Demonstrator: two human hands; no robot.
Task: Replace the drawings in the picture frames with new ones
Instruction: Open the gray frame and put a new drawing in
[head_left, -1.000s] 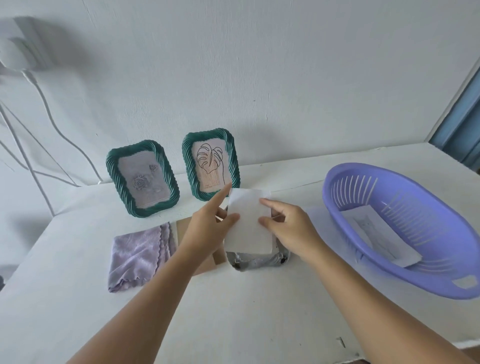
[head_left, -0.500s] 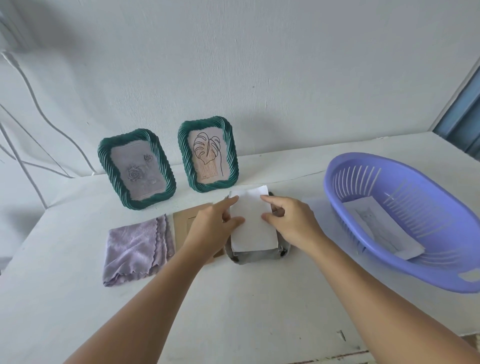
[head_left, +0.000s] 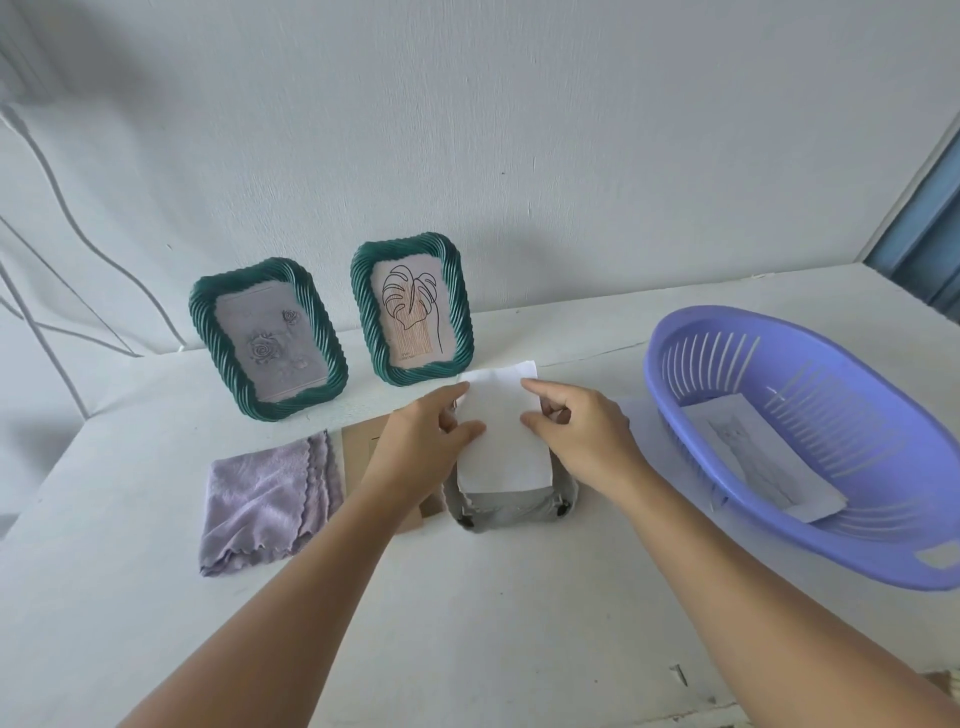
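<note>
A white sheet of paper (head_left: 503, 436), blank side up, lies over a face-down picture frame (head_left: 511, 509) in the middle of the table. My left hand (head_left: 415, 441) pinches the sheet's left edge and my right hand (head_left: 576, 431) pinches its right edge. Behind them two green rope-edged frames stand against the wall: the left frame (head_left: 270, 338) shows a grey rose drawing, the right frame (head_left: 413, 312) a leaf line drawing. A brown backing board (head_left: 363, 447) lies partly under my left wrist.
A lilac cloth (head_left: 270, 499) lies at the left. A purple plastic basket (head_left: 810, 441) at the right holds another drawing sheet (head_left: 763, 457). White cables (head_left: 62, 218) hang on the wall at the far left. The table's front edge runs along the bottom right.
Both hands have lowered the white sheet from a raised, tilted hold down onto the face-down frame. The camera has tipped slightly downward.
</note>
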